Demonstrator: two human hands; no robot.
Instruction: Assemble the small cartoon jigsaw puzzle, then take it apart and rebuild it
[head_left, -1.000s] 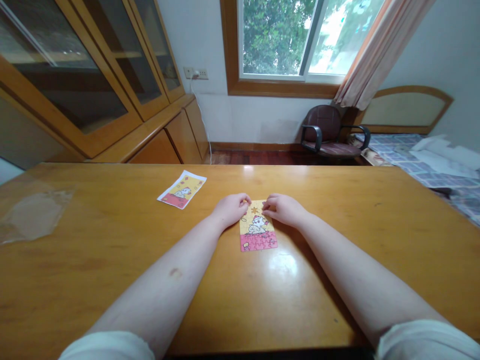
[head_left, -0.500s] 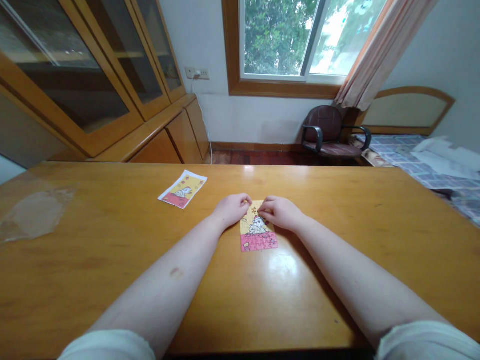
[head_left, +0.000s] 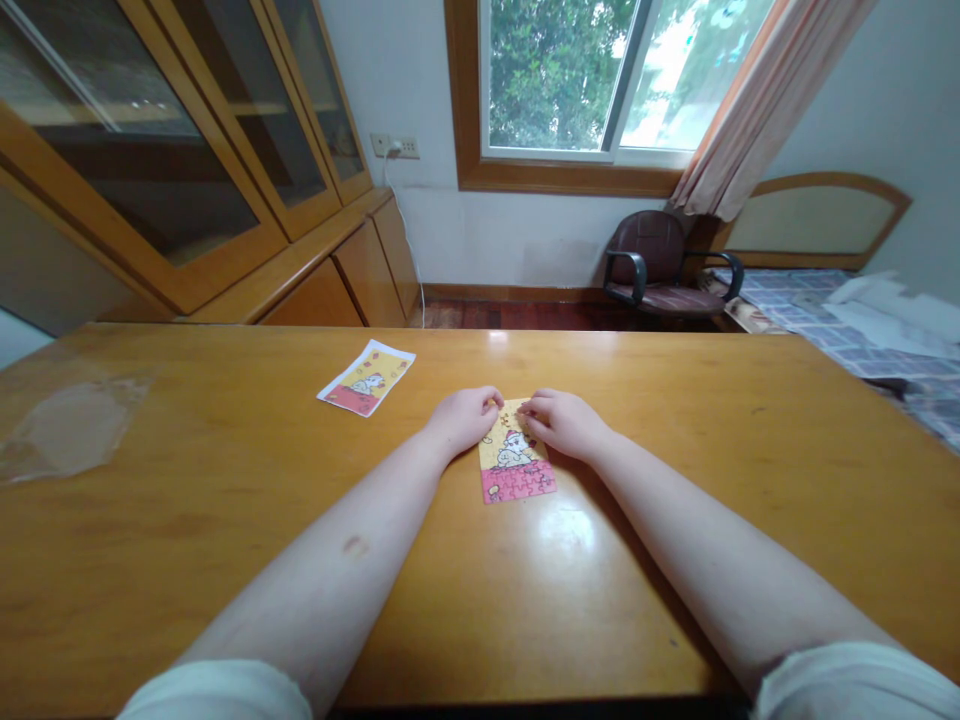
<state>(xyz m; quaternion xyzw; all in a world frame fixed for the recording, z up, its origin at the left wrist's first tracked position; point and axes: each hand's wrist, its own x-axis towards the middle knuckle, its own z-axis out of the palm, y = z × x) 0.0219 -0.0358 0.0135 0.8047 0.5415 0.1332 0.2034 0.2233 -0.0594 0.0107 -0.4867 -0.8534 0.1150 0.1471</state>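
A small jigsaw puzzle (head_left: 517, 482), yellow above and pink below with a white cartoon animal in a red hat, lies flat on the wooden table. My left hand (head_left: 466, 415) rests at its upper left edge, fingers curled in and touching it. Over the upper right part is my right hand (head_left: 562, 420), with its fingers bent together and the tips on the yellow area. Whether a loose piece is between those tips I cannot tell. Small brown marks show in the yellow area between the hands. The puzzle's upper corners are partly covered by my fingers.
A printed card (head_left: 367, 378) with the same picture lies to the left, farther back on the table (head_left: 675, 560). A clear plastic bag (head_left: 71, 425) is at the far left. Beyond the table stand a glass-fronted cabinet (head_left: 300, 225), an office chair (head_left: 649, 260) and a bed (head_left: 817, 310).
My right fingertips have shifted slightly up and away from me on the puzzle. The brown gap near them looks smaller. My left hand stays at the edge.
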